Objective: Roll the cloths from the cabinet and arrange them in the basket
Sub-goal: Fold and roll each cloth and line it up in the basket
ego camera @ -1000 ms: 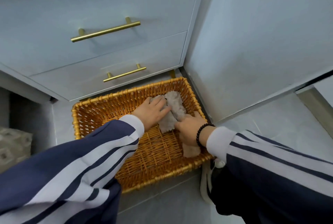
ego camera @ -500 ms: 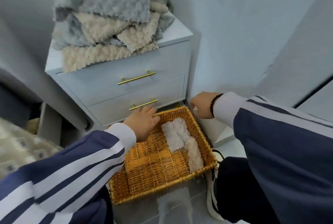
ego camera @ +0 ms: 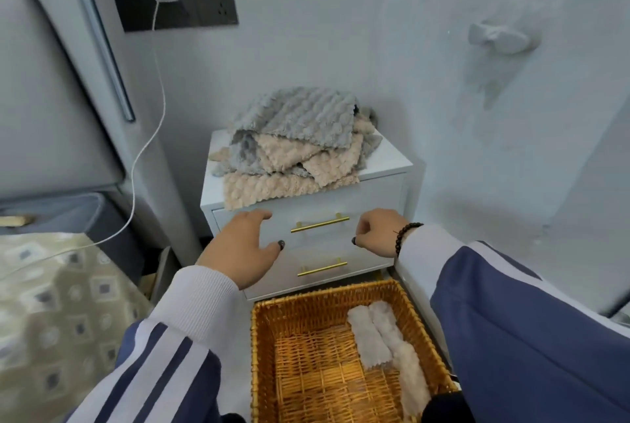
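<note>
A pile of fluffy grey and beige cloths [ego camera: 296, 143] lies on top of the small white cabinet [ego camera: 385, 160]. Below it on the floor stands a wicker basket [ego camera: 306, 306]. Rolled pale cloths [ego camera: 385, 344] lie side by side along the basket's right side. My left hand [ego camera: 242, 249] is raised in front of the upper drawer, fingers spread and relaxed, holding nothing. My right hand [ego camera: 378, 231] hovers to the right of the drawer handle with fingers loosely curled and nothing in it. Both hands are just below the cloth pile, not touching it.
The cabinet has two drawers with gold handles [ego camera: 320, 223]. A bed with a patterned cover [ego camera: 58, 313] is at the left. A white cable [ego camera: 146, 136] hangs from a wall socket panel [ego camera: 174, 5]. A pale wall stands behind and to the right.
Both hands left the rolled cloths in the basket and rose in front of the cabinet drawers. The view tilted up, bringing the cloth pile and wall into sight.
</note>
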Tool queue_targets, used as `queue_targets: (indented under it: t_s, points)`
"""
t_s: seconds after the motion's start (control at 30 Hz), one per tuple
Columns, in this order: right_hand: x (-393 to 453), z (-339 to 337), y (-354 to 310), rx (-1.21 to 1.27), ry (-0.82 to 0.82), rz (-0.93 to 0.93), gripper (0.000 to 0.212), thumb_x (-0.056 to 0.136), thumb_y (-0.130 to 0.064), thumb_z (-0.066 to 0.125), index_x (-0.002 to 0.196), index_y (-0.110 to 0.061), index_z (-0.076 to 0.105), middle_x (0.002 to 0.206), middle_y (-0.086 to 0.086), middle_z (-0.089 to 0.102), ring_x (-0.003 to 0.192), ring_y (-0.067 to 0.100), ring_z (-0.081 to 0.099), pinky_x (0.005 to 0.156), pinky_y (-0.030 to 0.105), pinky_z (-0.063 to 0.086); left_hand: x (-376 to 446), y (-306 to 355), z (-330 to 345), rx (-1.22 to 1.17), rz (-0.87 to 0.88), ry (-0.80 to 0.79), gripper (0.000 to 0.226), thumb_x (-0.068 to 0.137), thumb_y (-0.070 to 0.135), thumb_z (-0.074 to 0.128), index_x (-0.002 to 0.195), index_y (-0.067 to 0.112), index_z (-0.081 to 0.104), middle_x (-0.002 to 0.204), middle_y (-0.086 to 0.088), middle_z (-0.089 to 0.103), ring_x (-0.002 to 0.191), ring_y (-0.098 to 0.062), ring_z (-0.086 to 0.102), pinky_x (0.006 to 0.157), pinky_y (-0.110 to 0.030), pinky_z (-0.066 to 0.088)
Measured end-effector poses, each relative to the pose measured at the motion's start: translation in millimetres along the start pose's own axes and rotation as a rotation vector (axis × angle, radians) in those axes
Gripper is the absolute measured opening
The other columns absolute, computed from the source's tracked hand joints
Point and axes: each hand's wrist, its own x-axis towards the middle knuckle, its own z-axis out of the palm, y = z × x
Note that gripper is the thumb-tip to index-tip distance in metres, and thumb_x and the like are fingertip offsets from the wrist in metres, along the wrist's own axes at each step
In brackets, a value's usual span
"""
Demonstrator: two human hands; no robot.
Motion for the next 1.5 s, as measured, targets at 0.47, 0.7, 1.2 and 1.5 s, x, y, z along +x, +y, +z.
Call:
queue_targets:
  t_s: [0.47,0.7,1.2,1.5]
  points:
    - [89,-36,-52,1.270,0.388,0.076,0.034,0.086,-0.002,0.060,0.115,-0.018,0.055,0.117,0.011,0.053,0.079,0.021,0.057,0.069,0.033,0.049,46,-8,-35,-0.231,0.067,0.184,0.051,0.092,0.031,0.059,0.140,0.024,0.043,0.140,0.005,0.049,0.126,-0.012,0.046,0.097,-0.022,0.035]
    - [111,-43,-61,1.680,0.349,0.108,0.034,0.088,-0.002,0.059,0.116,-0.017,0.051,0.089,0.005,0.059,0.074,0.017,0.060,0.072,0.032,0.051,51,-26,-45,-0.311,0.032,0.184,0.047,0.091,0.030,0.060,0.136,0.028,0.047,0.130,0.009,0.054,0.118,-0.010,0.050,0.094,-0.022,0.038]
    - [45,-49,-83,1.686,0.550,0.090,0.018,0.080,0.005,0.068,0.086,-0.013,0.067,0.068,0.004,0.059,0.055,0.012,0.051,0.051,0.022,0.043,37,-35,-37,-0.364,0.016,0.035,0.035,0.094,0.032,0.057,0.128,0.027,0.052,0.109,0.014,0.060,0.102,-0.003,0.057,0.078,-0.013,0.041]
    - [-20,-29,-110,1.695,0.038,0.002,0.043,0.083,0.007,0.063,0.123,-0.009,0.057,0.062,0.003,0.063,0.054,0.011,0.055,0.050,0.023,0.044,38,-2,-23,-1.147,-0.283,-0.155,0.031,0.101,0.040,0.043,0.111,0.017,0.060,0.101,-0.005,0.074,0.099,-0.021,0.068,0.087,-0.041,0.053]
